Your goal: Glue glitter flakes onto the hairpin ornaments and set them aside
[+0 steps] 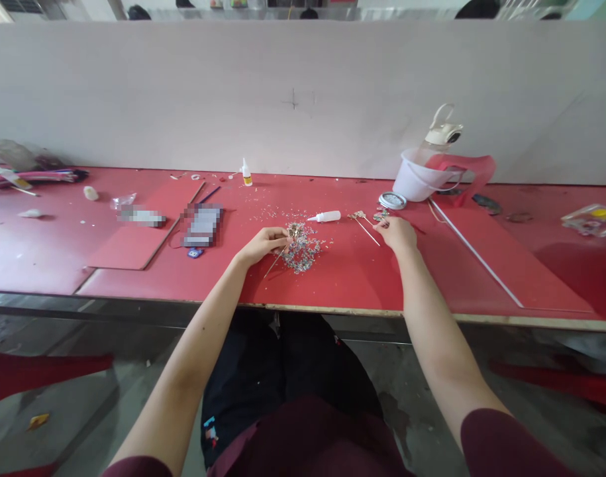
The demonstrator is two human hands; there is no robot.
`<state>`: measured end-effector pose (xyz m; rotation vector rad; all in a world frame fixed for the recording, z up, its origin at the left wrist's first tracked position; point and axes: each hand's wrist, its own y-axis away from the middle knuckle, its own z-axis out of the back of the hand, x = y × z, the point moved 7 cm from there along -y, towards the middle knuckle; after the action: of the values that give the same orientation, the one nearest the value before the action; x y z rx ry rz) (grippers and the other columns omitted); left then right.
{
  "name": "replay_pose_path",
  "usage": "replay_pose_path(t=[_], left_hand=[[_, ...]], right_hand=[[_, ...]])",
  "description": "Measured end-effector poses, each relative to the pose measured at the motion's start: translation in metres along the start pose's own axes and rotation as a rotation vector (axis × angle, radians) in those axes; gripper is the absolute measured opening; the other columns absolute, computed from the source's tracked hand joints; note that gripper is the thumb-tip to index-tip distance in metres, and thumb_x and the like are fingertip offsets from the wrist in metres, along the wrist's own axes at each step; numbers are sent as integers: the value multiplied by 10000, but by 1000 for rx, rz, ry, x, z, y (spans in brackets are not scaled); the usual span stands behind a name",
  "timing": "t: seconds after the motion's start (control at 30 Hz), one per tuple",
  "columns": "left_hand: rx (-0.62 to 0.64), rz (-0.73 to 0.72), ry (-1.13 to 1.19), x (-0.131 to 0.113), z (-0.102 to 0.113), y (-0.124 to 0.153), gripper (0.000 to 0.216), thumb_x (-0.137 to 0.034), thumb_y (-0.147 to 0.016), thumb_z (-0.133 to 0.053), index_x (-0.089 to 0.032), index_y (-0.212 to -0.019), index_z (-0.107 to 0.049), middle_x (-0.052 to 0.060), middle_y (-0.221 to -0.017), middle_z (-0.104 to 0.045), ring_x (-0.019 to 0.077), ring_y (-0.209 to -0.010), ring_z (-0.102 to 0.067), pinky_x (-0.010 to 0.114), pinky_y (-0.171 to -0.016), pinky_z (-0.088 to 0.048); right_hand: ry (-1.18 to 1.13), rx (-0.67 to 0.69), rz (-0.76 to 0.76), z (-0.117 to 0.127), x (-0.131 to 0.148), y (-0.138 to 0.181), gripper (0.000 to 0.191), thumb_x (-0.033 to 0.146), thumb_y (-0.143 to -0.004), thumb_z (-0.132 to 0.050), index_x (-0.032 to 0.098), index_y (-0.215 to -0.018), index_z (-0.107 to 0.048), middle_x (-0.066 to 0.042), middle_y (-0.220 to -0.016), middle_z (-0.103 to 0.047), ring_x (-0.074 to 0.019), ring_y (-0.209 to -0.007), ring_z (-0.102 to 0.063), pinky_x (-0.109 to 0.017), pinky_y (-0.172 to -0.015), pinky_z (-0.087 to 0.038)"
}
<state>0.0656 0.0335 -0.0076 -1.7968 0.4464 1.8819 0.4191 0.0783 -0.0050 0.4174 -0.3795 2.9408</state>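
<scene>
Both hands at work over a red counter (342, 285), forearms reaching in from the near edge. The left hand (263, 245) is closed to a pinch, thumb and fingers gripping a thin gold-coloured pin (275, 262); its shaft slants down toward the near edge, and its ornamented head stands at the fingertips. Just beside and partly beneath these fingertips lies a loose heap of small glittering pieces (303, 255), with stray pieces scattered beyond the hand. The right hand (399, 234) has its fingers drawn together at the end of a second pin; whether it grips this pin cannot be told. Just left of its fingertips another pin (367, 232) lies on the counter. Between the hands, slightly farther out, a white squeeze bottle (328, 216) rests on its side, nozzle toward the heap. Beyond the right hand are a round tin (393, 201) and a white bucket (412, 180). Beyond the left hand stands a small yellow-labelled bottle (247, 175); to its left lies a phone-like object (202, 225), blurred.
</scene>
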Motion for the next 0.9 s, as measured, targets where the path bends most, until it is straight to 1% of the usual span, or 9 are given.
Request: replay_pose_path(t=[0.1, 0.27, 0.4, 0.47, 0.57, 0.73, 0.9], left_hand=[[0, 1, 19, 1, 0, 0, 266, -389, -820, -677, -136, -814, -594, -30, -585, -519, 36, -471, -397, 180, -474, -270], [2, -1, 34, 2, 0, 0, 267, -387, -817, -681, -134, -829, -597, -29, -591, -526, 34, -471, -397, 178, -476, -276], [2, -3, 41, 1, 1, 0, 282, -395, -811, -688, -129, -850, -602, -28, -598, -531, 32, -469, -397, 175, -475, -278], [1, -3, 42, 2, 1, 0, 287, -400, -811, -689, -127, -843, -603, -30, -592, -523, 32, -469, -399, 173, -471, -276], [5, -7, 43, 2, 1, -1, 289, -399, -807, -698, -126, -820, -603, -37, -576, -502, 28, -464, -385, 170, -468, -272], [-6, -11, 39, 1, 1, -1, 288, -399, -806, -702, -130, -801, -598, -33, -585, -503, 27, -466, -385, 172, -466, -268], [-8, 7, 43, 2, 1, 0, 281, -396, -805, -699, -133, -809, -600, -34, -581, -501, 32, -464, -385, 177, -469, -269]], right_hand=[[31, -1, -73, 1, -1, 2, 189, 284, -852, -556, 161, -885, -696, -180, -964, -709, -299, -895, -650, -364, -731, -461], [-21, -12, -88, 8, 8, 6, 237, 264, -888, -495, 131, -938, -685, -195, -983, -717, -298, -933, -659, -362, -766, -459], [-128, -5, -3, 13, 23, 9, 264, 239, -904, -437, 138, -980, -669, -128, -979, -738, -222, -936, -668, -286, -778, -462], [-155, 8, 38, 13, 30, 10, 268, 238, -900, -439, 141, -1002, -667, -106, -958, -744, -203, -912, -671, -269, -772, -462], [-140, 24, 77, 9, 38, 11, 259, 214, -886, -452, 149, -993, -679, -106, -939, -742, -220, -912, -664, -293, -782, -456], [-74, 77, 151, 3, 51, 16, 222, 216, -892, -471, 174, -873, -689, -108, -883, -736, -250, -875, -654, -320, -771, -431], [-71, 138, 197, 1, 61, 23, 210, 221, -904, -463, 194, -930, -670, -77, -859, -737, -228, -812, -651, -289, -686, -408]])
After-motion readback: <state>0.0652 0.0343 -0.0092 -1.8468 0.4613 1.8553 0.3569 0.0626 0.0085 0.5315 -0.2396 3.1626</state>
